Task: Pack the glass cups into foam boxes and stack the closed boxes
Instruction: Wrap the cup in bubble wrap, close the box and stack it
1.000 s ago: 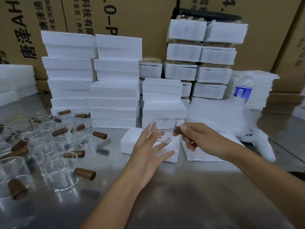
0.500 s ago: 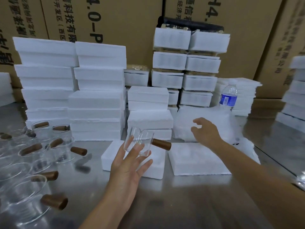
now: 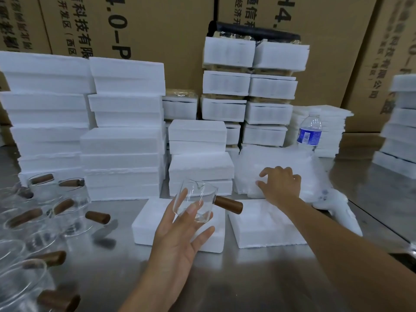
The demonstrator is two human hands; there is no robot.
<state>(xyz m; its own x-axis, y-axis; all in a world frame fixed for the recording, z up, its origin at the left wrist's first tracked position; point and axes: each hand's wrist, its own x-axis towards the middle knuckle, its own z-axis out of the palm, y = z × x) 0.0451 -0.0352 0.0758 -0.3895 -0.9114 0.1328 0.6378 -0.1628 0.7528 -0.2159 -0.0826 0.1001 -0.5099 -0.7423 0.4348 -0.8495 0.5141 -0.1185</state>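
My left hand [image 3: 180,239] holds a clear glass cup [image 3: 198,199] with a brown wooden handle [image 3: 228,204] in the air, fingers spread around its body. The cup hangs over a white foam box half [image 3: 144,221] lying on the steel table [image 3: 247,278]. A second flat foam piece [image 3: 265,226] lies just to the right of it. My right hand [image 3: 281,185] rests with bent fingers on a pile of thin white foam sheets [image 3: 270,158] behind that piece. Several more glass cups [image 3: 67,210] with wooden handles stand at the left.
Tall stacks of closed foam boxes [image 3: 123,140] line the back, with cardboard cartons behind them. A water bottle [image 3: 309,131] stands at the back right. A white handheld device [image 3: 342,212] lies right of the flat foam piece. More foam stacks [image 3: 400,131] are at the far right.
My right hand let go of the cup's handle and moved right and back onto the foam sheet pile. The left hand now holds the cup alone, lower over the box half.
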